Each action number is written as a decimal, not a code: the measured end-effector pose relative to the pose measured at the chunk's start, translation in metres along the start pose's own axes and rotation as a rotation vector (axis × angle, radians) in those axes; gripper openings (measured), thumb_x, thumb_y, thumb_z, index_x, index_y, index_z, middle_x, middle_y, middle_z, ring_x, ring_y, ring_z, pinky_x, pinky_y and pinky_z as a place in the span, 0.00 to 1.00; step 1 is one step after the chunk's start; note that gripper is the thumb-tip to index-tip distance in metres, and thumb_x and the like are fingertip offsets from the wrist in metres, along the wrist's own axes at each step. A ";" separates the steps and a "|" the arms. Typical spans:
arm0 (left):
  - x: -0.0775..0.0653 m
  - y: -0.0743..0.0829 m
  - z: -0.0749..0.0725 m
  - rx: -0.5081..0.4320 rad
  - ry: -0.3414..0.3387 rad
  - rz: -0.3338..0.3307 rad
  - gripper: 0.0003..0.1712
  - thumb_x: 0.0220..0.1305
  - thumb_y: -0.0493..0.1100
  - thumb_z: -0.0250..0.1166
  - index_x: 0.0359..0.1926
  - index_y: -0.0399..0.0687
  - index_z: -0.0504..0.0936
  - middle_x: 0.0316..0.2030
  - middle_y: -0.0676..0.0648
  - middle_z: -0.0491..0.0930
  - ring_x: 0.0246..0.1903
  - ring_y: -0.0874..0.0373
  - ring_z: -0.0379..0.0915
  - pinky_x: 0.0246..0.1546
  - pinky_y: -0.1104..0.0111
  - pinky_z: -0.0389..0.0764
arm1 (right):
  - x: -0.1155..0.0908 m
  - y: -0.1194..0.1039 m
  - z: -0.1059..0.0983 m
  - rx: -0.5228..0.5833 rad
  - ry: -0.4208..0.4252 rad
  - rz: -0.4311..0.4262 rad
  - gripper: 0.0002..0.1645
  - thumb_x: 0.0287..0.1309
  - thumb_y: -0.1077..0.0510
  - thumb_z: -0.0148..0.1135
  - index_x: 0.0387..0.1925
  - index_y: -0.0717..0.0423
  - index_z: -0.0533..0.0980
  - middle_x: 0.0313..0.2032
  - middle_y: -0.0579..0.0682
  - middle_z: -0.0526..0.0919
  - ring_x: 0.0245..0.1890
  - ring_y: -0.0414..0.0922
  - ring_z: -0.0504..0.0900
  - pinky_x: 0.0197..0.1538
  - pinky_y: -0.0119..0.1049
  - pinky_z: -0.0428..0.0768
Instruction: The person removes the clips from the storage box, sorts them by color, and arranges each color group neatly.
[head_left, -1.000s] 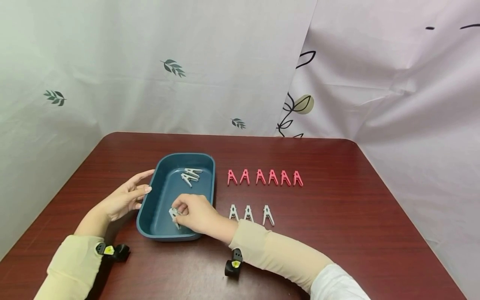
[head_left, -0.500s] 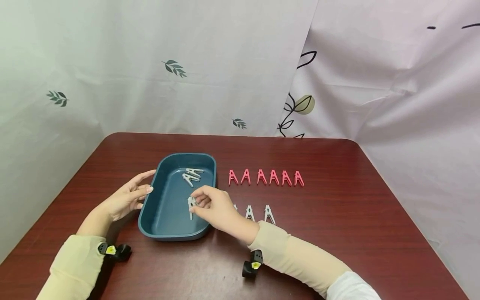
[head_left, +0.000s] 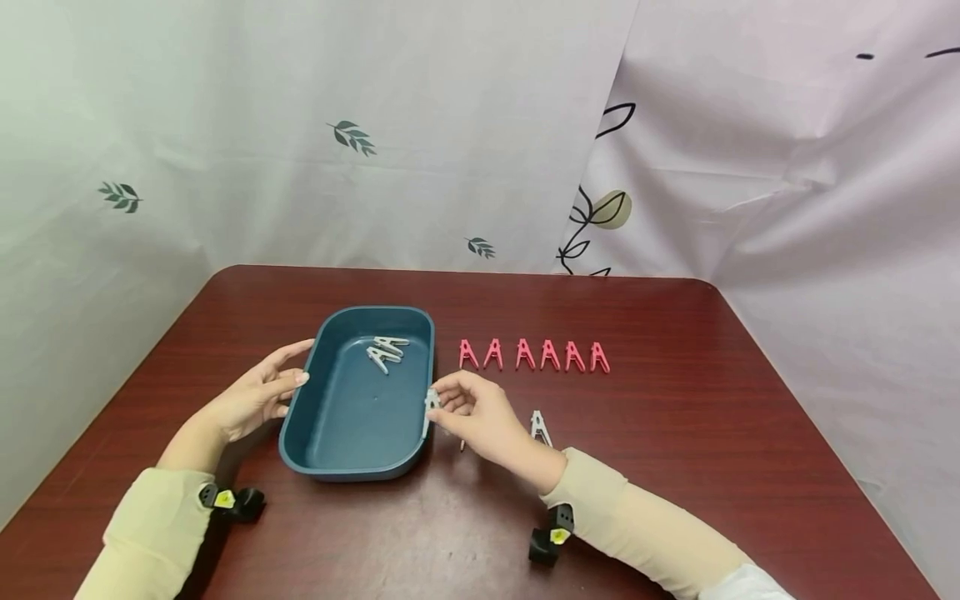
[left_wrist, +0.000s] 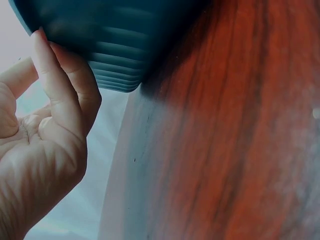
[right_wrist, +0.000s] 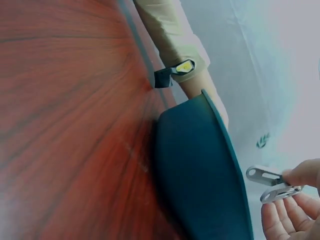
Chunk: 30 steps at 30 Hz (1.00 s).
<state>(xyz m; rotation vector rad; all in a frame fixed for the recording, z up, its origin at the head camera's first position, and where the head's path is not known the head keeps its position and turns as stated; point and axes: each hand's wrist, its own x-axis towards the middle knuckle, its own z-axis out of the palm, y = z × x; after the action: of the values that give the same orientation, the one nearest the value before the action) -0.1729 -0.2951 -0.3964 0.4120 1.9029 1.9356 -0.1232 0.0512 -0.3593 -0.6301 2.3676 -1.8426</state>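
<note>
With thumb and fingers my right hand (head_left: 483, 417) pinches a white clothespin (head_left: 432, 402) at the right rim of a blue bin (head_left: 352, 433). In the right wrist view this clothespin (right_wrist: 272, 182) shows its two legs apart, just beyond the rim. My left hand (head_left: 251, 396) touches the bin's left side, thumb tip at the rim. The left wrist view has its fingers (left_wrist: 60, 95) extended against the outer wall. Two white clothespins (head_left: 384, 357) lie together inside the bin, toward its far end.
Several pink clothespins (head_left: 526, 355) form a row on the dark red table (head_left: 675, 400), right of the bin. One white clothespin (head_left: 540, 427) lies nearer, by my right wrist. Part of another peeks out below the right hand. A pale curtain (head_left: 420, 167) hangs behind.
My right hand has lifted the white clothespin from the bin's near end and carried it rightward to the rim. The left hand stays at the bin's left side.
</note>
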 end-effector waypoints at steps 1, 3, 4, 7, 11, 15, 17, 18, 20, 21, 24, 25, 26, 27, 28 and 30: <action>0.000 0.000 0.000 0.002 0.001 0.000 0.30 0.73 0.34 0.47 0.71 0.57 0.51 0.43 0.52 0.82 0.40 0.60 0.82 0.33 0.65 0.84 | -0.001 0.002 -0.003 0.018 0.002 0.011 0.14 0.51 0.69 0.66 0.42 0.67 0.76 0.35 0.62 0.81 0.32 0.36 0.76 0.36 0.25 0.78; 0.000 0.000 0.000 0.003 0.004 0.000 0.30 0.73 0.34 0.47 0.70 0.58 0.52 0.44 0.52 0.82 0.40 0.60 0.82 0.33 0.65 0.84 | -0.004 0.006 -0.008 0.041 0.007 0.021 0.15 0.51 0.69 0.65 0.42 0.68 0.76 0.36 0.63 0.81 0.32 0.35 0.77 0.36 0.25 0.78; -0.001 0.000 0.000 0.004 0.006 0.000 0.30 0.73 0.34 0.47 0.70 0.58 0.52 0.44 0.52 0.82 0.40 0.60 0.82 0.33 0.65 0.84 | -0.006 0.008 -0.010 0.046 0.011 0.026 0.15 0.51 0.69 0.66 0.42 0.68 0.76 0.35 0.63 0.81 0.32 0.35 0.77 0.36 0.25 0.78; -0.001 -0.001 0.000 0.003 0.002 0.002 0.30 0.73 0.34 0.47 0.71 0.57 0.51 0.44 0.52 0.82 0.41 0.60 0.82 0.34 0.64 0.85 | -0.011 0.013 -0.019 0.059 0.020 0.026 0.15 0.51 0.69 0.65 0.42 0.69 0.75 0.35 0.65 0.80 0.31 0.35 0.77 0.36 0.25 0.79; -0.001 -0.003 0.000 -0.006 -0.004 0.009 0.31 0.73 0.34 0.46 0.71 0.57 0.50 0.44 0.51 0.82 0.41 0.60 0.82 0.34 0.64 0.85 | -0.017 0.019 -0.031 0.054 0.031 0.048 0.15 0.51 0.70 0.64 0.43 0.71 0.75 0.35 0.65 0.80 0.31 0.35 0.77 0.36 0.25 0.78; -0.001 -0.002 0.001 -0.016 -0.003 0.013 0.31 0.73 0.34 0.46 0.71 0.57 0.50 0.44 0.51 0.82 0.41 0.60 0.82 0.34 0.65 0.84 | -0.022 0.025 -0.043 0.025 0.049 0.092 0.16 0.51 0.69 0.64 0.43 0.70 0.75 0.35 0.63 0.81 0.32 0.35 0.78 0.37 0.25 0.78; -0.001 -0.001 0.001 -0.017 -0.004 0.012 0.31 0.73 0.34 0.46 0.71 0.57 0.50 0.44 0.51 0.82 0.41 0.60 0.82 0.34 0.65 0.84 | -0.025 0.029 -0.048 0.013 0.065 0.114 0.16 0.51 0.69 0.65 0.43 0.69 0.76 0.35 0.61 0.81 0.31 0.36 0.78 0.36 0.25 0.77; -0.001 -0.001 0.001 -0.017 -0.006 0.012 0.31 0.73 0.33 0.46 0.71 0.57 0.50 0.44 0.51 0.82 0.41 0.60 0.82 0.34 0.65 0.84 | -0.026 0.031 -0.051 0.005 0.075 0.122 0.16 0.51 0.69 0.65 0.43 0.69 0.76 0.35 0.60 0.81 0.31 0.36 0.78 0.36 0.25 0.78; -0.002 -0.001 0.001 -0.013 -0.006 0.011 0.31 0.73 0.34 0.46 0.71 0.56 0.50 0.44 0.51 0.82 0.42 0.60 0.82 0.34 0.65 0.84 | -0.029 0.036 -0.055 -0.005 0.092 0.144 0.15 0.50 0.69 0.65 0.43 0.69 0.76 0.34 0.59 0.81 0.31 0.36 0.78 0.35 0.25 0.77; -0.002 0.000 0.001 -0.011 -0.005 0.010 0.31 0.73 0.34 0.46 0.71 0.57 0.50 0.44 0.52 0.83 0.42 0.60 0.82 0.34 0.65 0.84 | -0.030 0.038 -0.057 -0.008 0.099 0.152 0.15 0.50 0.69 0.65 0.43 0.69 0.76 0.34 0.59 0.81 0.31 0.37 0.78 0.35 0.25 0.77; -0.002 0.000 0.002 -0.017 -0.008 0.008 0.31 0.73 0.34 0.46 0.71 0.57 0.51 0.44 0.51 0.82 0.41 0.60 0.82 0.34 0.65 0.84 | -0.034 0.043 -0.064 -0.018 0.123 0.178 0.16 0.50 0.69 0.65 0.43 0.70 0.75 0.33 0.58 0.81 0.30 0.37 0.78 0.33 0.25 0.77; -0.002 0.000 0.002 -0.019 -0.007 0.008 0.31 0.73 0.34 0.47 0.71 0.57 0.51 0.44 0.51 0.82 0.41 0.60 0.82 0.34 0.65 0.84 | -0.035 0.044 -0.067 -0.021 0.126 0.184 0.16 0.50 0.69 0.65 0.43 0.70 0.75 0.33 0.58 0.81 0.30 0.37 0.78 0.33 0.25 0.76; -0.002 -0.001 0.002 -0.020 -0.004 0.008 0.31 0.73 0.34 0.47 0.71 0.57 0.51 0.44 0.51 0.82 0.41 0.61 0.82 0.34 0.66 0.84 | -0.036 0.045 -0.070 -0.025 0.127 0.186 0.16 0.50 0.69 0.65 0.43 0.70 0.75 0.34 0.58 0.81 0.31 0.37 0.78 0.33 0.25 0.77; -0.001 -0.001 0.003 -0.021 0.000 0.008 0.31 0.73 0.34 0.47 0.71 0.57 0.51 0.44 0.51 0.82 0.41 0.61 0.82 0.34 0.66 0.84 | -0.037 0.046 -0.073 -0.030 0.127 0.188 0.16 0.50 0.69 0.65 0.43 0.70 0.75 0.34 0.58 0.81 0.31 0.36 0.78 0.33 0.25 0.77; -0.001 -0.001 0.003 -0.019 0.005 0.007 0.31 0.73 0.34 0.47 0.71 0.57 0.51 0.44 0.51 0.82 0.40 0.61 0.82 0.33 0.66 0.84 | -0.038 0.047 -0.076 -0.036 0.126 0.186 0.17 0.51 0.69 0.65 0.44 0.70 0.75 0.34 0.59 0.81 0.31 0.36 0.78 0.33 0.25 0.77; -0.001 -0.002 0.004 -0.010 0.013 0.006 0.31 0.73 0.34 0.47 0.71 0.57 0.51 0.44 0.52 0.82 0.41 0.61 0.82 0.33 0.66 0.84 | -0.040 0.049 -0.084 -0.045 0.118 0.179 0.17 0.51 0.69 0.65 0.45 0.71 0.75 0.35 0.60 0.81 0.31 0.35 0.78 0.33 0.25 0.77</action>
<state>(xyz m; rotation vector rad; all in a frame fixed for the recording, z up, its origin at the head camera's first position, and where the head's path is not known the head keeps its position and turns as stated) -0.1703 -0.2918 -0.3985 0.4033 1.9018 1.9553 -0.1254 0.1516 -0.3904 -0.3084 2.4526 -1.8012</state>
